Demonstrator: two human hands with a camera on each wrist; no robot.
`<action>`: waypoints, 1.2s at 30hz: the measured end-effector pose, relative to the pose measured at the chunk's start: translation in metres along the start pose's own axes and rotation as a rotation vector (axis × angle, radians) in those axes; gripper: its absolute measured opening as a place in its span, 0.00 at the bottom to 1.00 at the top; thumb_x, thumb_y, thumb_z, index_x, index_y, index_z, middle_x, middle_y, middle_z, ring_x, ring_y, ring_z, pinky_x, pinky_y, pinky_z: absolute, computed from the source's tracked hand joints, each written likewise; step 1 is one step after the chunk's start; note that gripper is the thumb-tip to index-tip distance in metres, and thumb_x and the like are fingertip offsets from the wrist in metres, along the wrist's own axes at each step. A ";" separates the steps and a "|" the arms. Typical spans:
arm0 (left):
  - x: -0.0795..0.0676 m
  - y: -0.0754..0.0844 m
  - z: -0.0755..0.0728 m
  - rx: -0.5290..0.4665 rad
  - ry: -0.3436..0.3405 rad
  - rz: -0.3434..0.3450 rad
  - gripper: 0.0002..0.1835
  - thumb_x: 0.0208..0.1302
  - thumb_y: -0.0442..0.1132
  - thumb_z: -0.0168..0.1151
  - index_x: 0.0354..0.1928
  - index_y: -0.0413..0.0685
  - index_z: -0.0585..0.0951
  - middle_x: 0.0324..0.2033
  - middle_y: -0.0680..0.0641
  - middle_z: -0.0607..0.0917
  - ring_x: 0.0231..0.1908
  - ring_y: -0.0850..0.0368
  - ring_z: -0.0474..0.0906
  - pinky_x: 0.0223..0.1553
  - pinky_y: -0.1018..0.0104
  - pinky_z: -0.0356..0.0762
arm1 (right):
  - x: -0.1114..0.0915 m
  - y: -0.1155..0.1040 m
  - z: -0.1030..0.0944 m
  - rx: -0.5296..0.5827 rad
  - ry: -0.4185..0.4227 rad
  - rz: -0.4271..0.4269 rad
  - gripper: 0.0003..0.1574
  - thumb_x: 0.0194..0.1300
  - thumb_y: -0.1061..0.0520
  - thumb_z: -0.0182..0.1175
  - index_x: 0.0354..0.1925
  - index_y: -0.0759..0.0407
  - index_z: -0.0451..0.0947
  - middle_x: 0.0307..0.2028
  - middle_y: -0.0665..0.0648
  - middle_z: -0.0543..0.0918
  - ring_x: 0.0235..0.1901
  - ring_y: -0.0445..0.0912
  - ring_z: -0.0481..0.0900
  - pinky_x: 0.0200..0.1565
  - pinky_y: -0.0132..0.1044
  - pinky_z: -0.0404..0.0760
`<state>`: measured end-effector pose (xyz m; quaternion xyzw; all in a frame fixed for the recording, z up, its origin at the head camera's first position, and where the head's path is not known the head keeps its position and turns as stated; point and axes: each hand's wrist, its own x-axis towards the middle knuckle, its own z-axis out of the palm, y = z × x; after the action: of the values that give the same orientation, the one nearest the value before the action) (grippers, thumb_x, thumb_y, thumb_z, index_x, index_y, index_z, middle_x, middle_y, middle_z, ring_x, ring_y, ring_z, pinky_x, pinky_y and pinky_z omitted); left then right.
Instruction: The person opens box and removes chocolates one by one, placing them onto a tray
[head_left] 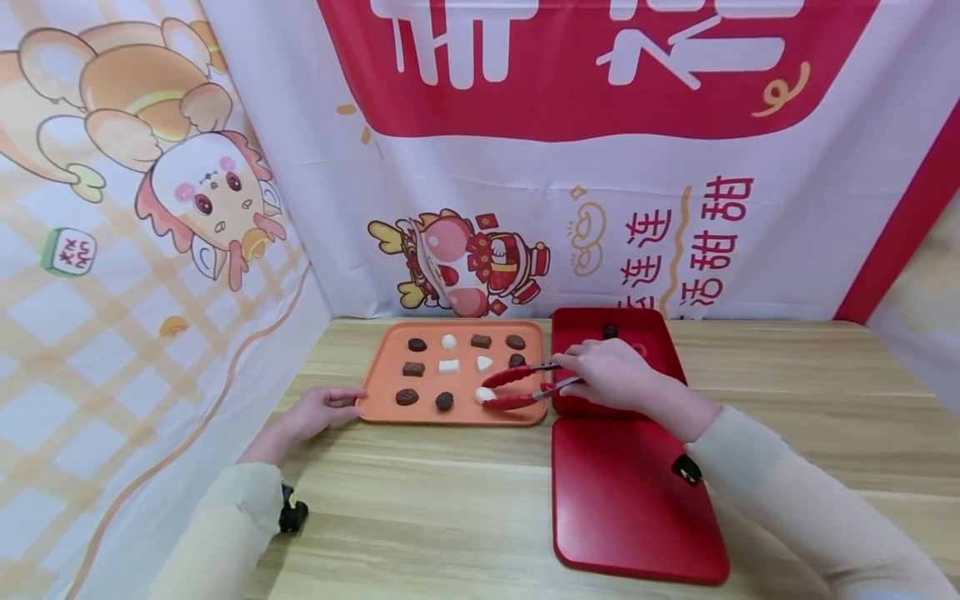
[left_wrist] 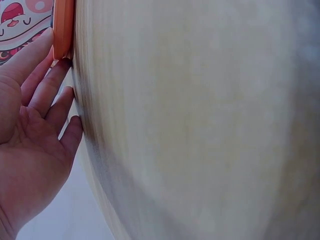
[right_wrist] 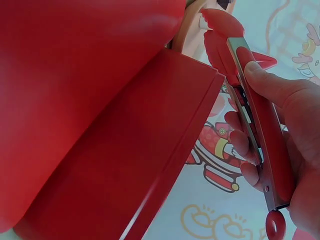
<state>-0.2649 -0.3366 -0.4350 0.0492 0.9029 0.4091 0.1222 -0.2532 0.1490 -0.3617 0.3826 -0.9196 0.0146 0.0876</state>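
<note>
My right hand (head_left: 611,375) grips metal tongs (right_wrist: 265,135) with red handles and red tips. The tips reach over the orange tray (head_left: 386,333), on either side of a white chocolate (head_left: 484,395) in its front right part; whether both touch it I cannot tell. Other chocolates, dark ones such as the square brown piece (head_left: 413,369) and some white, lie in rows on the tray. My left hand (head_left: 315,412) is at the tray's left edge, its fairly straight fingers touching the rim; lower fingertips (left_wrist: 76,122) lie close to the table.
Right beside the tray stands an open red box (head_left: 585,320) with a dark chocolate (head_left: 610,332) near its back wall. Its red lid (head_left: 637,508) lies flat in front on the wooden table (head_left: 420,517). A printed cloth (head_left: 465,167) hangs behind the table.
</note>
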 end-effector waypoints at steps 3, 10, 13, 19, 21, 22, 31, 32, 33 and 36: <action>0.000 0.000 0.000 -0.004 -0.001 -0.001 0.26 0.66 0.46 0.64 0.63 0.41 0.76 0.62 0.36 0.73 0.64 0.40 0.65 0.63 0.46 0.63 | 0.001 0.001 0.001 0.006 -0.009 0.004 0.30 0.57 0.44 0.71 0.56 0.55 0.81 0.46 0.56 0.85 0.40 0.48 0.82 0.35 0.38 0.82; 0.001 0.000 0.000 -0.015 -0.007 -0.001 0.26 0.67 0.45 0.64 0.63 0.40 0.76 0.63 0.35 0.73 0.65 0.40 0.65 0.63 0.47 0.63 | -0.002 0.002 0.000 0.008 -0.015 0.036 0.38 0.56 0.42 0.71 0.61 0.56 0.78 0.52 0.59 0.82 0.48 0.52 0.81 0.38 0.41 0.83; 0.001 0.000 -0.001 -0.007 -0.007 0.009 0.26 0.67 0.45 0.64 0.63 0.40 0.76 0.63 0.35 0.72 0.65 0.39 0.64 0.64 0.47 0.62 | -0.005 0.003 -0.002 0.011 0.010 0.044 0.39 0.55 0.42 0.72 0.61 0.56 0.77 0.52 0.59 0.82 0.49 0.53 0.80 0.39 0.43 0.83; 0.001 0.000 0.000 0.006 -0.002 0.003 0.26 0.66 0.46 0.64 0.63 0.41 0.76 0.62 0.35 0.73 0.65 0.39 0.64 0.64 0.46 0.62 | -0.015 0.007 -0.009 -0.008 0.074 0.042 0.39 0.53 0.42 0.73 0.60 0.56 0.78 0.51 0.60 0.83 0.47 0.54 0.82 0.37 0.43 0.84; 0.001 0.000 0.000 0.007 0.002 -0.010 0.26 0.66 0.46 0.64 0.63 0.42 0.76 0.62 0.36 0.73 0.65 0.40 0.64 0.64 0.46 0.62 | -0.020 0.009 -0.012 -0.008 0.087 0.045 0.40 0.52 0.43 0.74 0.60 0.56 0.78 0.50 0.60 0.83 0.45 0.53 0.82 0.35 0.42 0.84; 0.001 0.000 0.001 0.011 0.001 -0.010 0.26 0.66 0.47 0.64 0.63 0.43 0.76 0.63 0.36 0.73 0.65 0.40 0.64 0.64 0.46 0.62 | -0.023 0.010 -0.013 -0.003 0.092 0.048 0.40 0.52 0.43 0.75 0.60 0.56 0.78 0.50 0.60 0.83 0.44 0.53 0.82 0.34 0.41 0.83; 0.000 0.000 0.001 -0.001 -0.001 -0.002 0.27 0.66 0.46 0.65 0.63 0.41 0.76 0.62 0.35 0.73 0.64 0.39 0.65 0.63 0.46 0.62 | -0.053 0.021 -0.025 0.027 0.082 0.136 0.42 0.50 0.46 0.76 0.62 0.57 0.76 0.52 0.64 0.81 0.47 0.57 0.81 0.37 0.45 0.83; 0.000 0.000 0.001 0.002 -0.002 0.002 0.27 0.66 0.46 0.65 0.63 0.41 0.76 0.62 0.35 0.73 0.64 0.39 0.66 0.63 0.46 0.63 | -0.056 0.022 -0.026 0.031 0.081 0.145 0.42 0.51 0.46 0.75 0.62 0.57 0.76 0.52 0.64 0.81 0.47 0.57 0.80 0.37 0.45 0.83; 0.000 0.000 0.000 0.002 -0.003 0.002 0.27 0.66 0.46 0.64 0.63 0.41 0.76 0.62 0.35 0.73 0.64 0.39 0.66 0.63 0.46 0.63 | -0.060 0.024 -0.027 0.031 0.081 0.151 0.42 0.51 0.46 0.75 0.62 0.58 0.75 0.52 0.63 0.81 0.47 0.57 0.80 0.37 0.45 0.83; 0.000 0.001 0.001 0.003 -0.004 0.001 0.27 0.66 0.46 0.64 0.63 0.41 0.76 0.62 0.35 0.73 0.64 0.39 0.66 0.63 0.46 0.63 | -0.069 0.029 -0.028 0.036 0.088 0.167 0.42 0.51 0.46 0.75 0.63 0.57 0.75 0.52 0.63 0.81 0.47 0.57 0.80 0.36 0.45 0.83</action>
<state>-0.2650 -0.3353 -0.4353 0.0507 0.9033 0.4076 0.1238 -0.2215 0.2204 -0.3445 0.3053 -0.9431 0.0553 0.1195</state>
